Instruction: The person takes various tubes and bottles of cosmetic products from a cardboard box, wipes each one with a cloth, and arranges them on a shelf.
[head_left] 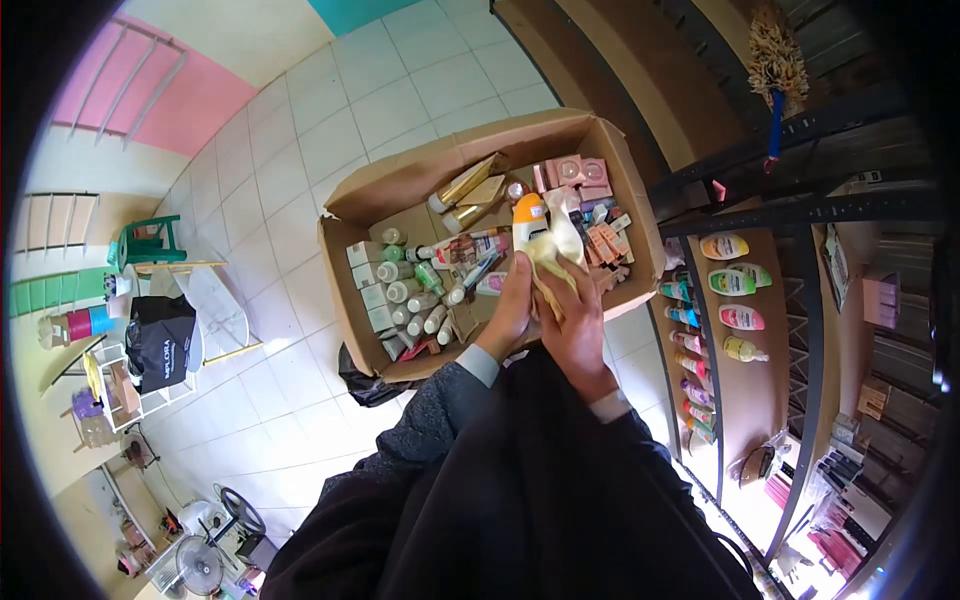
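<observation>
My left hand (510,312) is closed around the lower part of a white bottle with an orange top section (528,210). My right hand (575,322) presses a crumpled pale yellow cloth (546,255) against the bottle's side; a whitish length, apparently of the same cloth, extends upward beside it. Both hands are over the near side of an open cardboard box (345,290). Inside, several small bottles (405,290) stand at the left, gold tubes (465,195) lie at the back, and pink boxes (575,172) fill the right corner.
At the right, dark-framed shelves (810,330) carry rows of coloured bottles (733,282), and a duster (778,70) lies higher up. A green stool (150,240) and a black bag (160,342) are at the left. A fan (200,563) is at the lower left. White tiles (240,200) cover the floor.
</observation>
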